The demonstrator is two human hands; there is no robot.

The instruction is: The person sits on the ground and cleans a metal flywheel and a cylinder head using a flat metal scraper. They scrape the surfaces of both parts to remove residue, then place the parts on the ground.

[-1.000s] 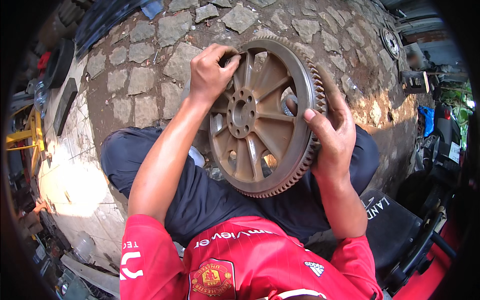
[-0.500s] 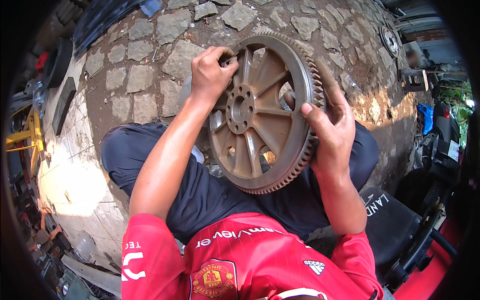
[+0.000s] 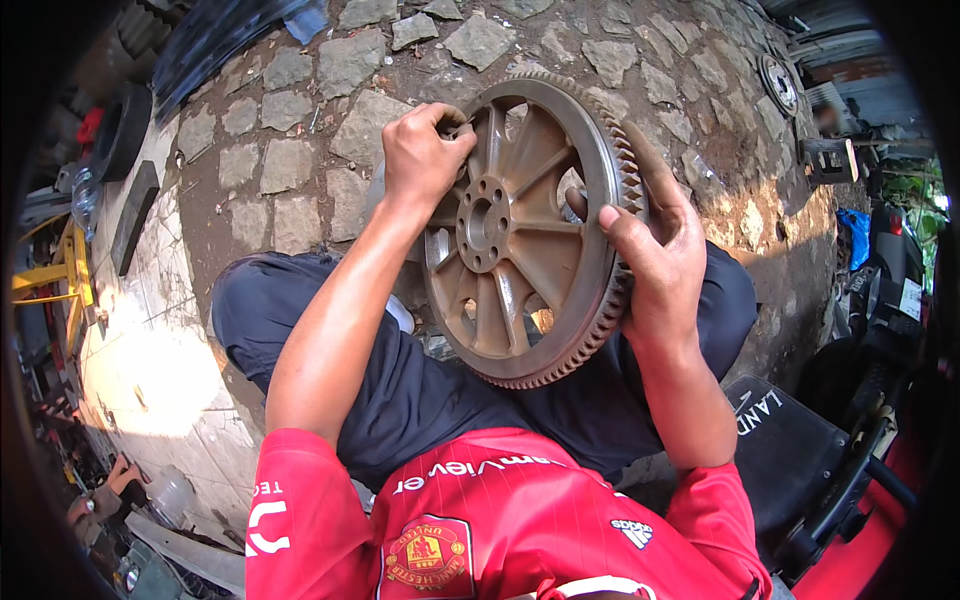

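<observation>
A brown metal flywheel (image 3: 547,262) with a toothed outer ring stands tilted between my thighs, its spoked face and bolt-holed hub toward me. On its right side, my right hand (image 3: 668,262) is closed around the rim. The thumb lies on the face side and the fingers reach over the teeth and behind. At the upper left edge of the wheel, my left hand (image 3: 421,158) is closed in a pinch close to the rim. A small dark edge shows at its fingertips, too hidden to name.
Rough stone paving (image 3: 285,165) spreads beyond my knees. Pale tiles (image 3: 150,370) lie at left, with a dark bar (image 3: 137,215), a tire (image 3: 122,130) and a yellow metal frame (image 3: 72,265). At right are a black seat (image 3: 790,450) and a blue plastic bag (image 3: 853,237).
The whole view has shifted slightly. My left hand has moved a little down along the wheel's upper left edge. My right hand keeps the same hold on the flywheel.
</observation>
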